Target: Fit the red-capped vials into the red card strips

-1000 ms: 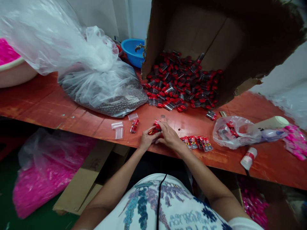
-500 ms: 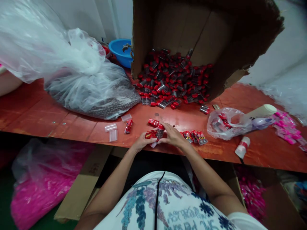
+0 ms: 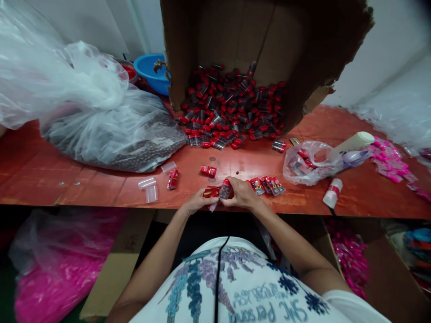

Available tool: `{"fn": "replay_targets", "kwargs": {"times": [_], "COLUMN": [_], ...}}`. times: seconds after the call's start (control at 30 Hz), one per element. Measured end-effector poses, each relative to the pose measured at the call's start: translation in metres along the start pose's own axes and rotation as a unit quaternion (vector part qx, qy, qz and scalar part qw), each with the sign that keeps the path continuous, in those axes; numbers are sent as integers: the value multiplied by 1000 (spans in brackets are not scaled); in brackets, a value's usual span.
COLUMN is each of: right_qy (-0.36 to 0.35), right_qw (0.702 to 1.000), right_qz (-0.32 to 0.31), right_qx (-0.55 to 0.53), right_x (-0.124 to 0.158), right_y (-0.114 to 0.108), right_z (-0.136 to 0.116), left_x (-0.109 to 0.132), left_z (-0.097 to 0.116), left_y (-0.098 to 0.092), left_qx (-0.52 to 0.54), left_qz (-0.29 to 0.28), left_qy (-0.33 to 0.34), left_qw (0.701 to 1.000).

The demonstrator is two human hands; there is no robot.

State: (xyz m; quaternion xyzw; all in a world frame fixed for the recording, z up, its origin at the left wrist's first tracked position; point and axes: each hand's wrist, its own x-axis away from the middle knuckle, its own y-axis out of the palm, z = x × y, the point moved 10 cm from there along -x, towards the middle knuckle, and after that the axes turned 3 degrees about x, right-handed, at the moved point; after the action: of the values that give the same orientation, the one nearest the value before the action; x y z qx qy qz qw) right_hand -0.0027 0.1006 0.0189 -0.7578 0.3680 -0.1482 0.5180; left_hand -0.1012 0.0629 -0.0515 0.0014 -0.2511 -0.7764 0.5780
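Note:
Close to the table's front edge, my left hand (image 3: 195,202) pinches a red printed wrapper (image 3: 211,192). My right hand (image 3: 243,194) grips a small clear bottle with a red cap (image 3: 225,190), dark beads showing inside it. The bottle is held right against the wrapper; whether it is partly inside cannot be seen. A red wrapped roll (image 3: 208,171) lies just beyond my hands, and another red roll (image 3: 173,179) stands off to the left. Beside my right hand lie several red-labelled packs (image 3: 266,185) in a row.
An open cardboard box (image 3: 292,58) on its side spills red-capped bottles (image 3: 229,107). A clear bag of dark beads (image 3: 128,139) sits left, with a blue basin (image 3: 151,67) behind. Clear sleeves (image 3: 151,193), a small plastic bag (image 3: 308,163) and a white roll (image 3: 332,193) lie about.
The view has shifted, so the table's contents appear further left. My right hand has drawn back slightly from the red roll, and the bottle's beads show more plainly beside the wrapper.

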Motion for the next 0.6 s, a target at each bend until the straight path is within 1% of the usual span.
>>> {"fn": "replay_targets", "kwargs": {"times": [0.07,0.1,0.17,0.27,0.33,0.4,0.47,0.53,0.6], "right_qy": [3,5,11,16,13,22,48,88,125], "right_qw": [1000,1000,999,998,999,999,994,977,954], "right_qz": [6,10,17,10,12,38,70,102,130], "right_qx": [4,12,35,52,34,-7,-76,-166,-238], "right_x": [3,4,8,13,16,19,23,27,32], "right_y": [-1,-2,-4,-5,-6,-8,-7,0,7], "right_z": [4,7,15,22,18,9,0,-3,0], "left_x": [-2,-2,-1,5,8,9,9,10,11], "left_z": [3,6,11,13,13,12,9,5,-1], "left_y": [0,-2,-12,-28,-31,-28,-22,-16,-9], "left_qx": [29,52,105,159,169,176,185,192,199], "left_qz": [17,35,92,191,227,245,256,264,268], "left_qy": [9,19,43,61,63,65,66,63,55], "left_qw": [999,998,989,967,957,951,947,943,941]}}
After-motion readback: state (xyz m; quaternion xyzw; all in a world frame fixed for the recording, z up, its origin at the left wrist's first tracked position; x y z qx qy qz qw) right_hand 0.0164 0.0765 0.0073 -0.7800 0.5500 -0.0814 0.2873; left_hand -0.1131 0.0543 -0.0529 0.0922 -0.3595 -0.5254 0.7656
